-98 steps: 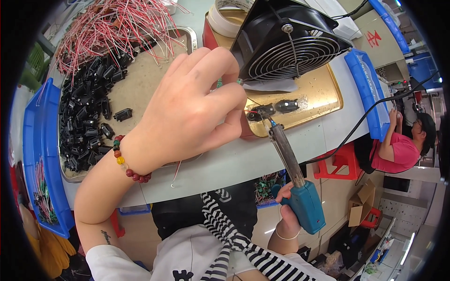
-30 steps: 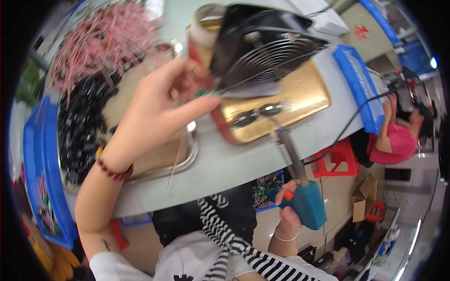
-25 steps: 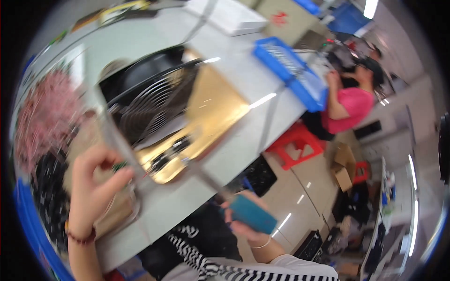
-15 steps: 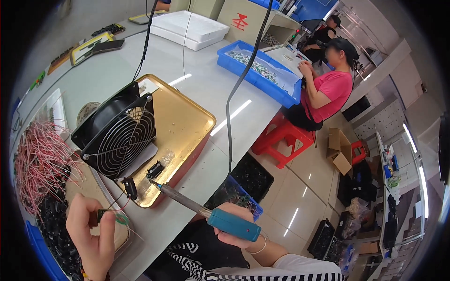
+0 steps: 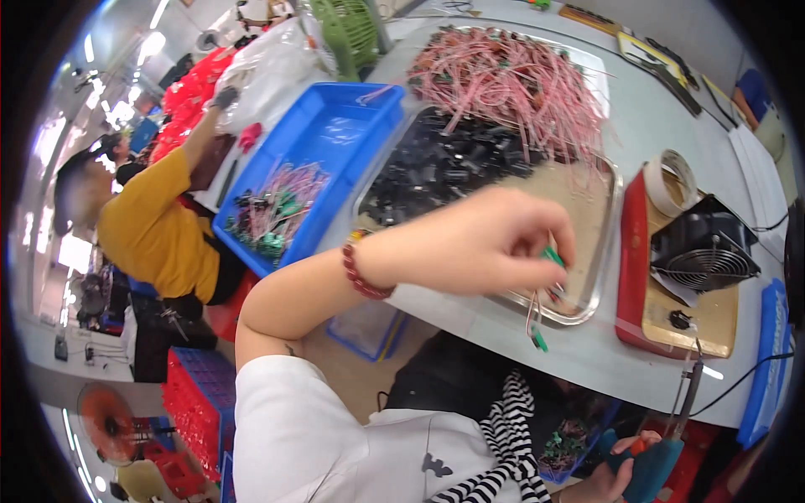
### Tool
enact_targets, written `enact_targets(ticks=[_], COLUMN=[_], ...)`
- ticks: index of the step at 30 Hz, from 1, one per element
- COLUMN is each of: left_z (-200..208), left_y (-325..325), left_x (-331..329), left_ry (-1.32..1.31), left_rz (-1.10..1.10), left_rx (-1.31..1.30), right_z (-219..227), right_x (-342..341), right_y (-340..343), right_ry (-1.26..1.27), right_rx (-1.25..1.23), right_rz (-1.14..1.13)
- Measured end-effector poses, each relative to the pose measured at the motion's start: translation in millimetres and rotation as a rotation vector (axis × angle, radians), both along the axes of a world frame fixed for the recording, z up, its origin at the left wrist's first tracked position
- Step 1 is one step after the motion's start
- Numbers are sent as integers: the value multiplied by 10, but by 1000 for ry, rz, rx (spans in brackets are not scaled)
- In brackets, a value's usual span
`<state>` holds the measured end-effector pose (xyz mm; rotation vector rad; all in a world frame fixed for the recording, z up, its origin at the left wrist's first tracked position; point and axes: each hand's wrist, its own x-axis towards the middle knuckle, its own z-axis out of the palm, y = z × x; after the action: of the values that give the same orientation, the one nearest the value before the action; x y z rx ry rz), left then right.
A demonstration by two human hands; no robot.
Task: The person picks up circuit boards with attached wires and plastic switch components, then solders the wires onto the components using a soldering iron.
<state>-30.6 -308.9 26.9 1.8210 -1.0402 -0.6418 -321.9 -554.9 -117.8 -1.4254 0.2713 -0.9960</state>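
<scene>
My left hand (image 5: 516,247), with a red bead bracelet at its wrist, reaches over the near part of a metal tray (image 5: 579,317). Its fingers are closed on a small green part with thin wires (image 5: 549,254); a green end (image 5: 538,339) dangles below. Fingers hide much of it. In the tray lie a heap of small black plastic pieces (image 5: 436,172) and a tangle of pink wires (image 5: 511,80). At the lower right my right hand (image 5: 616,478) grips a soldering iron (image 5: 658,465) by its teal handle, tip pointing up towards a gold tin (image 5: 713,331).
A black fan (image 5: 704,243) and a tape roll (image 5: 669,186) stand on the tin. Left of the tray, a blue bin (image 5: 344,126) holds wired green parts. A person in a yellow shirt (image 5: 155,230) sits at the left. A green fan (image 5: 344,38) stands behind.
The view has swung left. My left hand has moved from beside the gold tin to over the metal tray. The soldering iron has drawn back from the black piece in the tin.
</scene>
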Motion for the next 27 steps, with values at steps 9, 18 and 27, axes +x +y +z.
enact_targets(ticks=[9, 18, 27], left_z=[311, -354, -388], left_y=[1561, 2680, 2637], left_x=[383, 383, -521], left_ry=[-215, -79, -144], left_rz=[829, 1216, 1008], left_rx=[-209, -180, 448], right_z=[118, 299, 229], right_x=[217, 323, 391], right_y=[121, 289, 268], right_ry=[-63, 40, 93], right_rx=[122, 15, -174], right_rz=[86, 26, -63])
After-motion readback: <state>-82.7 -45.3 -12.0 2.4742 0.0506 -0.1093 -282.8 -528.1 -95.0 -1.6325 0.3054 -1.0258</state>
